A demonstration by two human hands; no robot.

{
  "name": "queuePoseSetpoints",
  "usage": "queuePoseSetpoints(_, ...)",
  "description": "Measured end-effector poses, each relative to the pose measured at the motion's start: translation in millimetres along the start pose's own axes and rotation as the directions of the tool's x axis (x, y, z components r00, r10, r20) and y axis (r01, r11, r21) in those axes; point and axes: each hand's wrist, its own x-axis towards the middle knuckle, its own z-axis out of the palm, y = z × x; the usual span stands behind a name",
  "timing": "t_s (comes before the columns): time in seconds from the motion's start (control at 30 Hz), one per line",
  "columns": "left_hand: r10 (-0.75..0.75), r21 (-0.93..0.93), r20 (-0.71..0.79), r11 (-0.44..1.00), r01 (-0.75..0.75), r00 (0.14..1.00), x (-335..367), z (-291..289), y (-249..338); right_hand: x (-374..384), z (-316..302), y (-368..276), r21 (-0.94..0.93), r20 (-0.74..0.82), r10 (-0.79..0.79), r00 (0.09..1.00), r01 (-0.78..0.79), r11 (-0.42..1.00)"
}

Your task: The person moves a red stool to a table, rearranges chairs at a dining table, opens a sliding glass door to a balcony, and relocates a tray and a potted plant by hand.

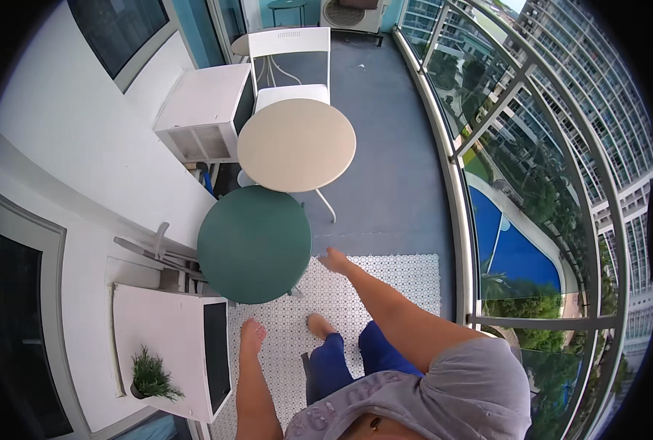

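A round green table (pixel 254 244) stands in front of me on its thin legs. My right hand (pixel 334 260) is stretched forward just off the table's right edge, its fingers loosely apart with nothing in them. Lower down, my left hand (pixel 252 335) hangs below the near edge of the green top, also holding nothing, with fingers partly spread. Beyond the green table, a round beige table (pixel 297 144) stands so close that the tops meet or overlap in this view. Behind it is a white folding chair (pixel 290 42).
White box-shaped units (pixel 198 103) line the left wall; a potted plant (pixel 154 378) sits on the nearer one. Grey folded furniture (pixel 158 246) leans between them. A glass railing (pixel 455 161) bounds the right side. White patterned tiles (pixel 392 282) cover the floor near me.
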Motion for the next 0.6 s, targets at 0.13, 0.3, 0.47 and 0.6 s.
queuePoseSetpoints(0.13, -0.073, -0.186, -0.173, 0.982, 0.040, 0.982, 50, 20, -5, 62, 43, 16, 0.518, -0.034, 0.183, 0.982, -0.140, 0.844)
queuePoseSetpoints(0.3, -0.061, -0.402, -0.229, 0.915, -0.038, 0.972, 91, 40, 16, 87, 51, 11, 0.625, 0.298, 0.139, 0.944, -0.303, 0.719)
queuePoseSetpoints(0.47, 0.059, -0.565, -0.160, 0.813, -0.141, 0.985, 99, 53, -8, 76, 41, 24, 0.719, 0.245, 0.030, 0.969, -0.202, 0.665)
queuePoseSetpoints(0.6, 0.026, -0.556, -0.247, 0.815, -0.164, 0.969, 86, 60, -24, 72, 23, 39, 0.566, 0.370, 0.033, 0.928, -0.254, 0.784)
